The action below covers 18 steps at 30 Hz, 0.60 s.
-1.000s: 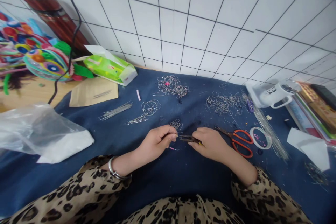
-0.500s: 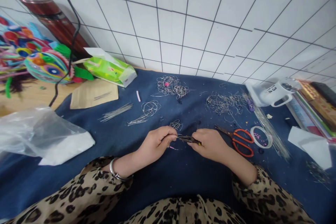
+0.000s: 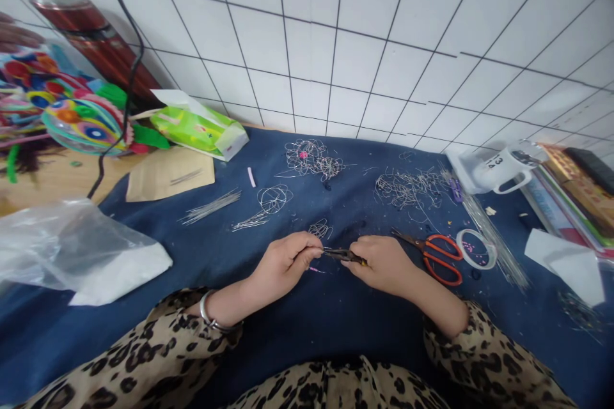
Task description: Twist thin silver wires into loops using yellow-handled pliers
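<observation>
Between finger and thumb, my left hand point(image 3: 289, 263) pinches a thin wire, most of it hidden by the fingers. A short end with small pink beads point(image 3: 314, 270) sticks out below the fingertips. My right hand point(image 3: 382, 262) is wrapped round dark pliers point(image 3: 344, 255), whose jaws point left and meet the wire at my left fingertips. Just behind my left hand lies a small coil of wire point(image 3: 320, 228). To the right of my right hand rest scissors with orange handles point(image 3: 442, 260).
Wire tangles point(image 3: 314, 158) and a wire heap point(image 3: 407, 188) lie farther back. Straight wires point(image 3: 211, 206) are at left. A round dish of pink beads point(image 3: 476, 249), a white mug point(image 3: 501, 169) and books stand right. A plastic bag point(image 3: 119, 268) and green tissue pack point(image 3: 196, 128) lie left.
The pliers' jaws have come slightly closer to my left fingertips. Another person's hand now shows at the far left edge, above the colourful craft pieces. The view has shifted slightly.
</observation>
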Available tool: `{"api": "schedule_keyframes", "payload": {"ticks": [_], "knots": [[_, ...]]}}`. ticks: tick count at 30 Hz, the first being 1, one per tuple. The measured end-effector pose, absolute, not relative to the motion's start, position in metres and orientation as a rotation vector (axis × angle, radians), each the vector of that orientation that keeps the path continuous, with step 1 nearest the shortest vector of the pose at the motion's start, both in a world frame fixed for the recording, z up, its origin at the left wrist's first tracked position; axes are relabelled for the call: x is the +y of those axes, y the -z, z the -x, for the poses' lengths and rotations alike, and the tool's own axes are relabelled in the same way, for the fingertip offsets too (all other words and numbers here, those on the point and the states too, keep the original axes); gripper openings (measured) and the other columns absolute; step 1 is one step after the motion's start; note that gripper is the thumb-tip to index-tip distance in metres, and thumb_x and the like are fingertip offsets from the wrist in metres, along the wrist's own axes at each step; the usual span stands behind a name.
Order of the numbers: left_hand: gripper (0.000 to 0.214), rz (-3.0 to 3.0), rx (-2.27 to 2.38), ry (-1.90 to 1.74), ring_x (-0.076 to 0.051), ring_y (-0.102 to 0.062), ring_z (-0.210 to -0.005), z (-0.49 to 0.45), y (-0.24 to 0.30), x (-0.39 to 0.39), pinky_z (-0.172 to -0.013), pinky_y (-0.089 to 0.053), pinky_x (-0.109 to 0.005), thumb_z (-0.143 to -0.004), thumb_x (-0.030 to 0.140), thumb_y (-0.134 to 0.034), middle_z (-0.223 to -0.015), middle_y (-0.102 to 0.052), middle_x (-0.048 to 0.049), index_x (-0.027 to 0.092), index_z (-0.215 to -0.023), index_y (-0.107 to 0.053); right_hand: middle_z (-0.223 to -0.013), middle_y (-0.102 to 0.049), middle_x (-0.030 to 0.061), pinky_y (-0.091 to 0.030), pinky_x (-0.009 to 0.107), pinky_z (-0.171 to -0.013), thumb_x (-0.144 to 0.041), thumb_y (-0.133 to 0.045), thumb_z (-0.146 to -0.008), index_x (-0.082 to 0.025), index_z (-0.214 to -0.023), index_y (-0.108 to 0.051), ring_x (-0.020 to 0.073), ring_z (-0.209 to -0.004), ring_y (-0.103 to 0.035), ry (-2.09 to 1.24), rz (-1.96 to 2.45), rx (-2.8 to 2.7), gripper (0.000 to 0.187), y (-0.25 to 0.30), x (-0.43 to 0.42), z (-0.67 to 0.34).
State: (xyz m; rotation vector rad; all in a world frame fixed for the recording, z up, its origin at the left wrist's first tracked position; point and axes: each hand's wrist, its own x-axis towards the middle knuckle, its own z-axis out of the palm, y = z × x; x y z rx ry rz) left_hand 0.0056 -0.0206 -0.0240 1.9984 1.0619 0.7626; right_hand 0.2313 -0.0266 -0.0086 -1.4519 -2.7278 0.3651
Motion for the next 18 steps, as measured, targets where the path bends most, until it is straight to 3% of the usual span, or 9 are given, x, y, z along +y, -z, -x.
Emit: {"api": "schedule_keyframes", "payload": {"ticks": [18], "knots": [[0.010, -2.092, 0.992, -0.856, -0.009, -0.053, -0.063, -0.0046, 0.0297, -0.0230, -0.062, -0.041, -0.021, -0.087, 0.016, -0.045, -0.071, -0.055, 0.0003, 0.016, -0.085, -0.055, -0.072, -0.059, 0.0007, -0.026, 0.024, -0.058, -0.044, -0.040, -0.086, -0.019, -0.073, -0.054, 0.0111, -0.068, -0.053, -0.437, 1.478, -2.762, 0.031, 0.0056, -0.0264, -0.2298]]}}
